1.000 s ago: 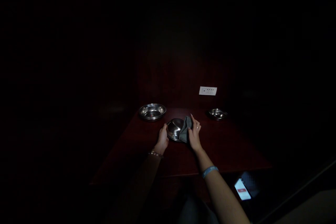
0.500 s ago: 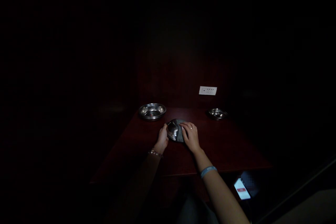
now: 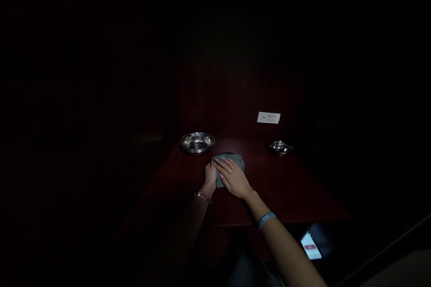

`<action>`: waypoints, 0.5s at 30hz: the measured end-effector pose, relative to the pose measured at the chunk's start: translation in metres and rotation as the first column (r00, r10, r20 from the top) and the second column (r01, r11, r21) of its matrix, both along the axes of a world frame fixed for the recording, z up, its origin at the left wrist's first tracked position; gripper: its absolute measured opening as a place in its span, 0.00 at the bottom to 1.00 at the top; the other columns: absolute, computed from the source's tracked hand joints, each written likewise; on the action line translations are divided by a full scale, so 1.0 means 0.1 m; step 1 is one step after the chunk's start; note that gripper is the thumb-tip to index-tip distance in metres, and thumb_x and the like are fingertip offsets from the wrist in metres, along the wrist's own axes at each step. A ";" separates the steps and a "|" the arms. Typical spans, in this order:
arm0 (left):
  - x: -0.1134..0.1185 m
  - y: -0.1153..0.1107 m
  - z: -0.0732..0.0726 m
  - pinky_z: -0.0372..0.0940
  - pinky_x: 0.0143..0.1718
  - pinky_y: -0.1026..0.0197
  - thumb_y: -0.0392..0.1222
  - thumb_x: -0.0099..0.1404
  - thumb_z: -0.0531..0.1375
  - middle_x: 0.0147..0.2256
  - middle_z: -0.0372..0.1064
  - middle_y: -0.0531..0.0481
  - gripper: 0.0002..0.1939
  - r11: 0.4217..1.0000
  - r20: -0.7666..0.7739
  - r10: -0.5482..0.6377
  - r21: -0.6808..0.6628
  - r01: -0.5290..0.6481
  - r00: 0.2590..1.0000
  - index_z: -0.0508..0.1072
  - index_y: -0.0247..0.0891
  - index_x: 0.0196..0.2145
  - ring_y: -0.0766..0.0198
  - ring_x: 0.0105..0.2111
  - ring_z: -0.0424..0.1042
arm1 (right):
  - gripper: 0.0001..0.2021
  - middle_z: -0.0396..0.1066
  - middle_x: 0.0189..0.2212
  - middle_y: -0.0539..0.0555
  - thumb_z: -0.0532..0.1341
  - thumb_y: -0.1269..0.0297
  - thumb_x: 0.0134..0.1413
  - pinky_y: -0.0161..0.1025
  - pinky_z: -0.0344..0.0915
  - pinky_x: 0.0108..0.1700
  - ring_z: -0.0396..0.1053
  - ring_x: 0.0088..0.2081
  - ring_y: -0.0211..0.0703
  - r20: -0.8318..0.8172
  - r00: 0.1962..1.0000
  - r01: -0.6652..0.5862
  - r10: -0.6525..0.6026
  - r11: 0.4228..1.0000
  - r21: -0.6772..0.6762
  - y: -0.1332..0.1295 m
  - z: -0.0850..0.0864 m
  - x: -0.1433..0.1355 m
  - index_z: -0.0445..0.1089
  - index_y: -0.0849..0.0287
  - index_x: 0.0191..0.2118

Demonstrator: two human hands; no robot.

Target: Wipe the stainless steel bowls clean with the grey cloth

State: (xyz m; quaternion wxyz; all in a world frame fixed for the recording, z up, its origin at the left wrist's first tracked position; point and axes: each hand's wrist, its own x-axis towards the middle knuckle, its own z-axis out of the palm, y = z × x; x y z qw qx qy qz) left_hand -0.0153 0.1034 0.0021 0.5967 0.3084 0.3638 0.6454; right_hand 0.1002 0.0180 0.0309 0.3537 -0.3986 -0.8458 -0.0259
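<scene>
A grey cloth (image 3: 238,161) is draped over a metal bowl (image 3: 227,153) at the middle of the table. Only a thin dark edge of the bowl shows behind the cloth. My left hand (image 3: 210,174), with a beaded bracelet at the wrist, grips the bowl's left side; its fingertips are hidden. Across the top of the cloth lies my right hand (image 3: 232,177), fingers long and pressed down on it, holding it against the bowl. A ring and a blue wristband show on this hand and arm.
A wide steel dish (image 3: 197,149) stands at the table's back left. A smaller shiny metal dish (image 3: 280,148) sits at the back right, below a white wall socket (image 3: 268,118). A lit phone (image 3: 311,246) is beyond the front edge of the dark red table (image 3: 286,197).
My right hand has slid left over the bowl, taking the cloth with it, so the shiny metal seen earlier is now covered. My left hand keeps its grip.
</scene>
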 end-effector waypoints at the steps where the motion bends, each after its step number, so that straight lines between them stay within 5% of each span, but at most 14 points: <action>1: 0.00 0.00 0.00 0.65 0.39 0.60 0.34 0.66 0.59 0.26 0.74 0.45 0.12 1.000 -0.001 0.004 0.004 -0.004 1.000 0.76 0.33 0.25 0.58 0.35 0.73 | 0.26 0.59 0.68 0.51 0.52 0.64 0.67 0.55 0.47 0.72 0.51 0.70 0.50 -0.027 1.000 -0.005 0.005 1.000 -0.002 0.02 0.01 0.00 0.56 0.48 0.69; 8: 0.04 0.01 0.04 0.67 0.45 0.60 0.39 0.68 0.60 0.32 0.76 0.44 0.10 0.999 -0.018 0.032 -0.027 -0.032 0.999 0.78 0.34 0.31 0.58 0.41 0.75 | 0.24 0.63 0.65 0.54 0.52 0.61 0.68 0.53 0.51 0.70 0.55 0.69 0.50 -0.095 0.995 -0.023 0.018 0.998 -0.052 0.21 0.11 0.03 0.60 0.52 0.67; 15: 0.06 0.03 0.01 0.68 0.43 0.60 0.38 0.67 0.60 0.30 0.76 0.46 0.09 0.997 -0.009 0.017 -0.076 -0.018 1.000 0.78 0.34 0.32 0.62 0.34 0.75 | 0.18 0.73 0.55 0.58 0.53 0.62 0.66 0.53 0.57 0.66 0.65 0.61 0.50 -0.044 0.999 0.014 -0.018 0.997 -0.077 0.55 0.19 -0.01 0.71 0.55 0.56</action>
